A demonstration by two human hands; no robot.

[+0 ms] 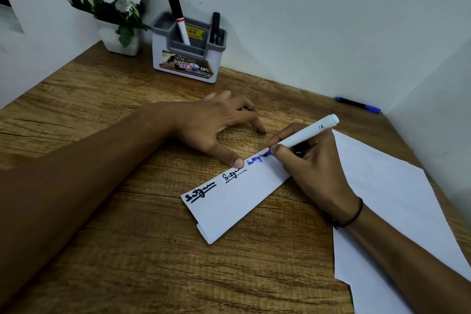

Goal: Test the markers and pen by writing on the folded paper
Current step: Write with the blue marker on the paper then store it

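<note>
A folded white paper (229, 201) lies slanted on the wooden desk. It bears two black scribbles and a fresh blue one along its upper edge. My right hand (313, 168) grips a white marker (308, 132) whose blue tip touches the paper beside the blue writing. My left hand (216, 125) rests on the desk with fingers spread, its thumb pressing the paper's upper edge. A grey and white organizer (187, 58) at the back holds a black-capped marker (178, 18) and a black pen (215, 28). A blue cap (358, 104) lies by the right wall.
A white pot of artificial white flowers (114, 7) stands in the back left corner. A larger unfolded white sheet (397, 199) lies under my right forearm at the right. White walls close the desk (114, 211) at the back, left and right.
</note>
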